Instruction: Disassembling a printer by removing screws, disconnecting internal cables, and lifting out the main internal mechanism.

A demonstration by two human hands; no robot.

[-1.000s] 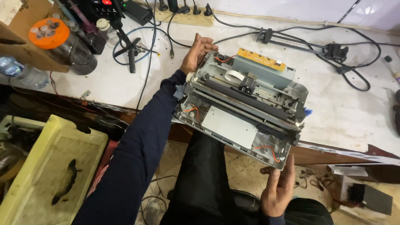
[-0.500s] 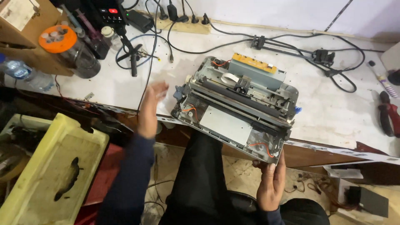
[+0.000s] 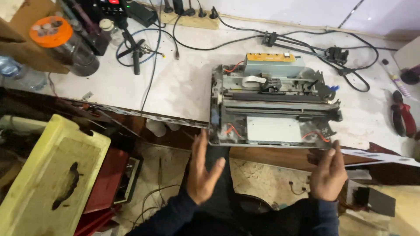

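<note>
A stripped grey printer chassis (image 3: 273,107) lies flat at the front edge of the white workbench (image 3: 183,87), with a yellow circuit board at its back and red wires at its front corners. My left hand (image 3: 202,168) hovers open just below the chassis's front left corner, fingers spread, holding nothing. My right hand (image 3: 328,170) is at the front right corner, fingertips up against the chassis edge; whether they grip it is unclear.
Black cables (image 3: 280,41) and a power strip (image 3: 188,17) run along the back of the bench. Red-handled pliers (image 3: 403,114) lie at the right. A jar with an orange lid (image 3: 57,41) stands at the left. A dirty yellow tray (image 3: 46,175) sits below left.
The chassis went from tilted and skewed to lying flat and square on the bench. My left hand let go of its back and came down near the front left corner.
</note>
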